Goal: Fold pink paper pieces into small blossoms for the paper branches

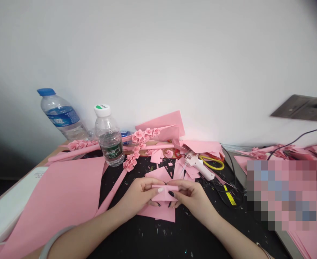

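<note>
Between my two hands is a small folded piece of pink paper (163, 196), with a crease down its middle. My left hand (144, 194) pinches its left end, thumb in front and fingers behind. On the right end, my right hand (186, 194) pinches in the same way. Beneath them lie loose pink paper sheets (166, 214) on a black mat (136, 235). A white and pink glue gun (200, 165) rests just beyond my right hand. Folded pink paper flowers (131, 162) on a rolled paper stem lie past my left hand.
A water bottle with a white cap (109, 140) stands at the back left, and a blue-capped bottle (62, 117) leans behind it. Yellow-handled scissors (213, 162) and black cables (232, 172) lie to the right. A large pink sheet (66, 187) covers the left side.
</note>
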The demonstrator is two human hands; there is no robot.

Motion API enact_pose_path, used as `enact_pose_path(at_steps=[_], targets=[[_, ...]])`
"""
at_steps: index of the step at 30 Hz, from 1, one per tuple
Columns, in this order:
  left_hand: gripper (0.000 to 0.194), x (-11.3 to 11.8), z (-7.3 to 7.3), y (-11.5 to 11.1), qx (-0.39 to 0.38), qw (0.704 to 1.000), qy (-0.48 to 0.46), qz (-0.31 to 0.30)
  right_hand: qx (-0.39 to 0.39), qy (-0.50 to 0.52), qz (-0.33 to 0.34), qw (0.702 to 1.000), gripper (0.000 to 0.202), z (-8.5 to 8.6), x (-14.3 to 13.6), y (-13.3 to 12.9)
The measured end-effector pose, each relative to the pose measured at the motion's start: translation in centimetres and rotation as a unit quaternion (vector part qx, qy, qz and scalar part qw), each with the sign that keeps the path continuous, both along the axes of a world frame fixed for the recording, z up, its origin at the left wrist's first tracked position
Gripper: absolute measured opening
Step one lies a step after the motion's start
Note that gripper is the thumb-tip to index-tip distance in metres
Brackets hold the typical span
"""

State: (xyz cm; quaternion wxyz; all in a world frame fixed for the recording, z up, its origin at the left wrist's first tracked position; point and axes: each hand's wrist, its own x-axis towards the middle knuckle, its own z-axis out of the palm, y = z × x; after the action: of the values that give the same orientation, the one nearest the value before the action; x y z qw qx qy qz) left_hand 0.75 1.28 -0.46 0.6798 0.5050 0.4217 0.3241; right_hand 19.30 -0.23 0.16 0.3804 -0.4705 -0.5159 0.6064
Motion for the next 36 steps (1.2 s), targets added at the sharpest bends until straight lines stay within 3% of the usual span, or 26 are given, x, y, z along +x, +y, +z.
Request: enact_pose_path(at_steps=[13,18,23,27,36], targets=[[0.03,0.0,0.1,-0.2,0.013,1.0,0.018,0.005,0.025,-0.019,-0.008,0.999,0.026,-0.2,0.0,-0.2],[0.028,-0.1,0.1,-0.2,0.068,0.997,0.041,0.015,0.041,-0.017,-0.023,0.999,0.025,-0.2,-0.1,-0.2],[0.026,-0.1,0.7,-0.4,0.099,0.994,0.044,0.0,0.017,0.008,0.007,1.0,0.028,-0.1,0.0,-0.2],[0.025,-0.1,0.8,-0.6,0.067,0.997,0.037,-0.009,0.034,-0.006,0.008,0.999,0.024,0.0,0.0,-0.3],[0.024,-0.1,-0.6,-0.1,0.036,0.999,0.013,-0.021,0.066,-0.019,0.004,0.998,0.024,0.0,-0.1,-0.4]])
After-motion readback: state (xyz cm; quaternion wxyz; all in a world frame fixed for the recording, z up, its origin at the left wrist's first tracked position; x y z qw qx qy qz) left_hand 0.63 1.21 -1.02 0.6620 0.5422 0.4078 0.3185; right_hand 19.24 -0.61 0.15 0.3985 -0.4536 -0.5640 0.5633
